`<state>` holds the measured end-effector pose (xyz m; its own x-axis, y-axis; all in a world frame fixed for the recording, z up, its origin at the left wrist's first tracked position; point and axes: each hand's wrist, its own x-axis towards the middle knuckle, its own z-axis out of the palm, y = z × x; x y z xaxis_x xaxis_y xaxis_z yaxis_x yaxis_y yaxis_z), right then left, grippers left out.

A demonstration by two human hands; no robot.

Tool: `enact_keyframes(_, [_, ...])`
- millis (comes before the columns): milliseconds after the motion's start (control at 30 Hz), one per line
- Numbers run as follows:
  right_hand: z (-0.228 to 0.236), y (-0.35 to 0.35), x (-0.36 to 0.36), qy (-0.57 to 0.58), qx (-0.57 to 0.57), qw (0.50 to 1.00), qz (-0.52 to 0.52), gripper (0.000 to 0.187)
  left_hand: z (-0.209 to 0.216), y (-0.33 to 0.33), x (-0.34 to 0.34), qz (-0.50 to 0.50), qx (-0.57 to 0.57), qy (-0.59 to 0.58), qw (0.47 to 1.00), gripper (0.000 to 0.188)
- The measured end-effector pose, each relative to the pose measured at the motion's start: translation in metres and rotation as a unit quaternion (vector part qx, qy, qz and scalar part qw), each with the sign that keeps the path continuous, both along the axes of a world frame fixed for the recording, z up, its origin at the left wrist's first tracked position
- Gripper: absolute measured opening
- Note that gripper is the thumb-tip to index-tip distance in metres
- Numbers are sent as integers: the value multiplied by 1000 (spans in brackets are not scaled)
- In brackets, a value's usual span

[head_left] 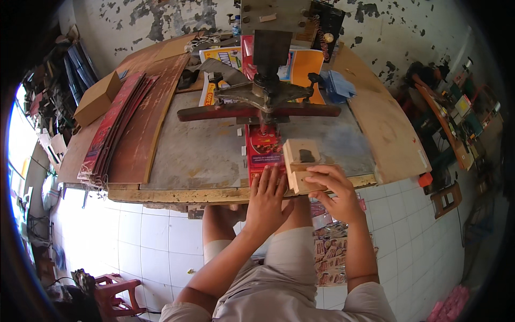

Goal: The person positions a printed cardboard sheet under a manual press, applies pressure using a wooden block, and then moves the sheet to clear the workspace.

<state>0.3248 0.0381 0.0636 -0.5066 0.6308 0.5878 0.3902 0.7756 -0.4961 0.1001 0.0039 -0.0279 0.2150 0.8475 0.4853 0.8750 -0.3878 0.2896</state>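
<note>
A red printed cardboard strip (265,146) lies on the metal worktop, its far part running under a dark press. My left hand (268,201) rests flat on the strip's near end at the table edge, fingers stretched out. To the right of the strip sits a pale wooden block (300,150) with a stepped shape and a dark patch on top. The fingers and thumb of my right hand (338,194) close around the block's near, lower end. Above the strip stands the press's wide cross-handle (214,111), with its black post (272,53) behind.
On the left lie a stack of long red cardboard strips (115,123) and a brown box (98,98). Printed sheets (308,64) and a blue plastic bag (340,86) are behind the press. Below the table are printed packages (330,252) and a red stool (115,292). Another person (426,75) is at far right.
</note>
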Motion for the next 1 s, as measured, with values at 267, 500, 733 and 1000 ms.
enact_keyframes(267, [-3,19,-54,-18,-34,996,84,43,-6,1,-2,-36,21,-40,998,62])
enact_keyframes(500, [-28,74,-82,-53,-25,998,30,35,1,2,-1,-14,17,-7,1000,73])
enact_keyframes(733, [-40,109,-97,-60,-6,998,8,37,0,1,-2,-11,7,-11,1000,83])
enact_keyframes(1000, [-41,107,-95,-50,-2,999,19,40,1,1,-2,-9,-2,1,1000,83])
